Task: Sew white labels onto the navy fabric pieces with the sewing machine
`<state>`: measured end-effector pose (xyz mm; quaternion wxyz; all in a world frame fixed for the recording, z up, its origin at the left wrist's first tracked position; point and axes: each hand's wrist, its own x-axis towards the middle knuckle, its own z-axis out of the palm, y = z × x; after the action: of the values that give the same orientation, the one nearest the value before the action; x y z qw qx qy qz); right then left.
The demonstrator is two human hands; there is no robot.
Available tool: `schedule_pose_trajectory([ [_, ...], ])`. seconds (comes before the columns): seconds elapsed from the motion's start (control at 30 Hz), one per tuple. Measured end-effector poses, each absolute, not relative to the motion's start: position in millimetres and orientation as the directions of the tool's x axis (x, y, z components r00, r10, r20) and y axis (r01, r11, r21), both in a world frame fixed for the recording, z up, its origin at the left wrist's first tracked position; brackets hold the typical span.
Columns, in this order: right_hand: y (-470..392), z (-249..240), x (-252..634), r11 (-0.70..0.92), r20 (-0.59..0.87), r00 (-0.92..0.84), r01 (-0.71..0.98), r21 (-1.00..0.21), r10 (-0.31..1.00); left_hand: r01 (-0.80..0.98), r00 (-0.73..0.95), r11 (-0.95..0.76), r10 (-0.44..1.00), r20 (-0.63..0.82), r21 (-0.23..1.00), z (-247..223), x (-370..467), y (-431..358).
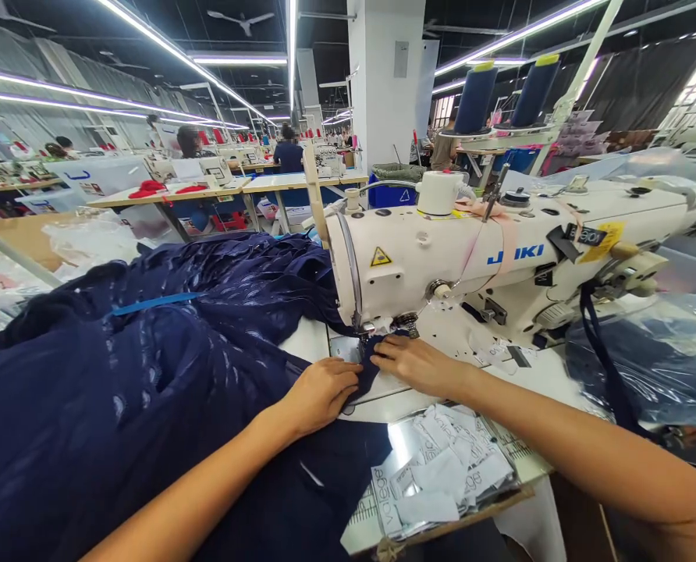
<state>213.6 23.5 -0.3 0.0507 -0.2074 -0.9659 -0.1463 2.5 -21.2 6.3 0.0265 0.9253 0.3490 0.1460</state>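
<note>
Navy fabric [149, 382] spreads in a large gathered heap over the left of the sewing table and runs to the needle area of a white sewing machine [406, 250]. Just in front of the presser foot, my left hand [324, 394] is closed on the near edge of the cloth, fingers bunched together. My right hand [415, 363] lies right of the needle area, its bent fingers holding a narrow part of the same cloth down by the foot. The needle itself is hidden. A metal plate [346, 349] shows between the cloth and my left fingertips.
Printed white labels [442, 468] lie piled at the table's front edge. A plastic-wrapped dark bundle [646, 363] sits at the right. Two navy thread cones [475, 97] stand above the machine. A blue strip [154, 303] rests on the heap. Other people work at tables farther back.
</note>
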Motion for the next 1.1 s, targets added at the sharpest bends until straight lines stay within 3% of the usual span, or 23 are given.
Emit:
schedule_pose_trajectory([
  [0.27,32.9,-0.3,214.8,0.856,0.174,-0.892,0.449,0.255,0.416,0.686,0.663,-0.726,0.65,0.372,0.047,-7.9,20.1,-16.3],
  [0.6,35.8,-2.1,216.2,0.856,0.185,-0.881,0.469,0.219,0.436,0.712,0.646,-0.701,0.637,0.421,-0.033,-12.2,25.5,-14.4],
  [1.1,46.4,-11.1,216.5,0.85,0.237,-0.865,0.489,0.197,0.443,0.777,0.595,-0.629,0.728,0.34,-0.012,-10.6,37.2,-7.5],
])
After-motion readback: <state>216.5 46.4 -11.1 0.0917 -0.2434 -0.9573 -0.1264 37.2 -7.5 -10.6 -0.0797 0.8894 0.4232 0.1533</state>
